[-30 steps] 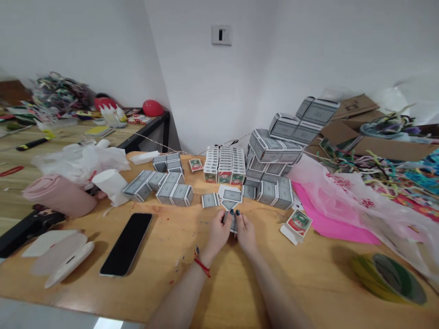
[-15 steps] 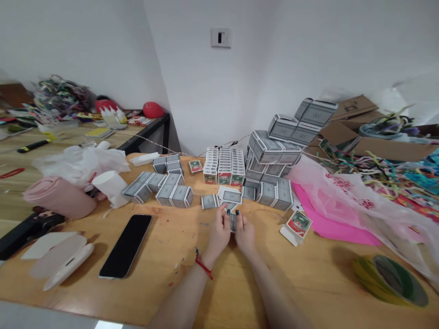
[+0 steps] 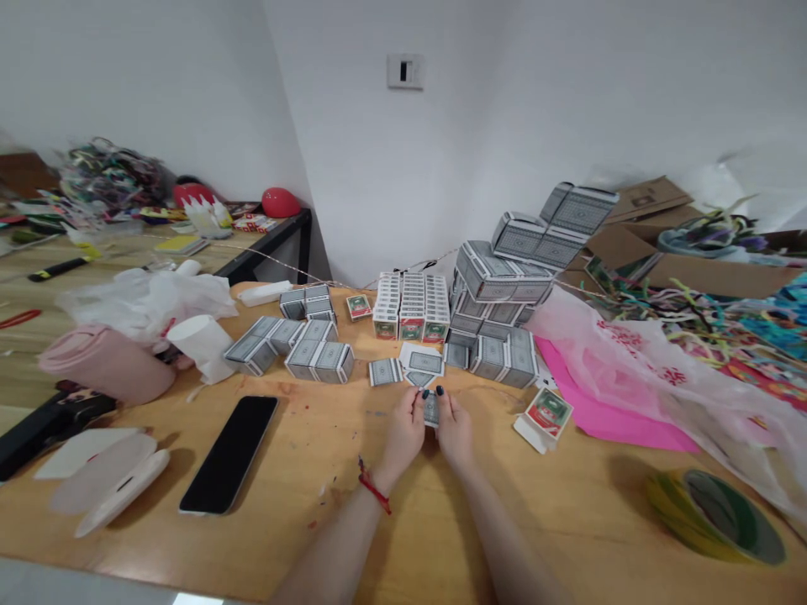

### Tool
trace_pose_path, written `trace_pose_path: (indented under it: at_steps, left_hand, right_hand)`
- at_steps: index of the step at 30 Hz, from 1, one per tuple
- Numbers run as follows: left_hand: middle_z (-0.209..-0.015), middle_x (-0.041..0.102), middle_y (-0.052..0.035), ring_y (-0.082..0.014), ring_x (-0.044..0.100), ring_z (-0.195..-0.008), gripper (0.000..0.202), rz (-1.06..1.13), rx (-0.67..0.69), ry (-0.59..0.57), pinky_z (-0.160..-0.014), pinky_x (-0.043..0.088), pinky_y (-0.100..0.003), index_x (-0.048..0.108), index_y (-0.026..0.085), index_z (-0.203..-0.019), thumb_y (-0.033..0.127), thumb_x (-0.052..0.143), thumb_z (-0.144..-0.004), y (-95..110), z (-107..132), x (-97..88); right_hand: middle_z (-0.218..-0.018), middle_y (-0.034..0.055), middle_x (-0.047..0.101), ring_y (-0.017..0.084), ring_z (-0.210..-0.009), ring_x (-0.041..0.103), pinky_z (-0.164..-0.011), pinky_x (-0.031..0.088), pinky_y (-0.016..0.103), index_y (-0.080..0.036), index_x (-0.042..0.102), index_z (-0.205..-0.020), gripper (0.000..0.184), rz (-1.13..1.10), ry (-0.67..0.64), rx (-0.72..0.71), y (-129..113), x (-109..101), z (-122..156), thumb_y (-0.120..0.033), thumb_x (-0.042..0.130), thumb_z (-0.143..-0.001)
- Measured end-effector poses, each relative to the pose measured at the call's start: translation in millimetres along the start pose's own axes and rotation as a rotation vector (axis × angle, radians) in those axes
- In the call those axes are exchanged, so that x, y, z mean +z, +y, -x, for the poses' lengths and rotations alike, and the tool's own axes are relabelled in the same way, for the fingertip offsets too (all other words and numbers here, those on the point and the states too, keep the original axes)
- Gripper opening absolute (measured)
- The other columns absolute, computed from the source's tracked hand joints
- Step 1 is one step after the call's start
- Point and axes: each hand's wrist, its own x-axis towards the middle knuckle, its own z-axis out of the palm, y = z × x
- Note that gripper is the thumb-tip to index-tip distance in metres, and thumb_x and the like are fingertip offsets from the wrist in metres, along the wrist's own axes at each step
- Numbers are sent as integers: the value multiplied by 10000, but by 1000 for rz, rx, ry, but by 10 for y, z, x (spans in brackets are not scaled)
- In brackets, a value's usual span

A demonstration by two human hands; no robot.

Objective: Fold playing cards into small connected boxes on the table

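Between my hands is a small stack of grey-backed playing cards (image 3: 431, 410). My left hand (image 3: 405, 427) grips its left side, with a red string bracelet on that wrist. On the other side my right hand (image 3: 454, 428) is closed on the same cards, thumb on top. Just beyond my fingertips, loose playing cards (image 3: 425, 363) lie back up on the table, one on a white piece. A short stack of cards (image 3: 384, 371) rests to their left. Off to the right is a red and green card box (image 3: 550, 413) with its white flap out.
Rows of card boxes (image 3: 411, 307) stand by the wall. Grey card blocks (image 3: 320, 360) lie left; more are piled in a leaning tower (image 3: 504, 273) at right. A black phone (image 3: 230, 454), pink roll (image 3: 106, 363), yellow-green tape roll (image 3: 715, 514) and pink sheet (image 3: 614, 412) surround the work area.
My hands have shifted slightly to the right and the thumbs are a little farther apart, showing more of the held cards. The loose cards beyond are less covered by my fingers.
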Motion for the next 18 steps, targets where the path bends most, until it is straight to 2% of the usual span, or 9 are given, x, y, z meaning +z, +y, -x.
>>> trace_pose_path:
  at_steps: [4,6,13,18]
  left_hand:
    - [-905,599,-69,-165,572,-819,180,-30,41,88,-718,448,-283,493,181,-945,234,337,-873,-46,-9,18]
    - [-918,596,-64,-163,574,-835,169,-54,49,98,-738,450,-287,479,185,-963,235,348,-869,-63,-16,9]
    - [-736,580,-23,-139,532,-602,175,-196,-32,59,-538,371,-235,488,183,-850,289,349,-863,-49,-36,-45]
    - [-532,512,17,-118,460,-489,263,-178,-37,-92,-469,294,-216,492,181,-608,354,453,-802,-61,-92,-151]
  right_hand:
    - [-671,27,620,161,-607,559,-556,431,246,-174,577,-757,358,-20,-41,-58,-13,-9,-20,-489,412,-801]
    - [-733,41,640,171,-670,576,-610,441,258,-174,581,-793,324,6,-48,-87,-17,-4,-15,-448,410,-807]
    - [-788,81,677,201,-756,607,-678,443,287,-158,619,-836,361,90,32,-110,3,18,31,-429,381,-812]
    - [-894,103,674,207,-811,605,-694,452,294,-139,625,-918,406,43,93,-89,48,-30,-57,-463,415,-791]
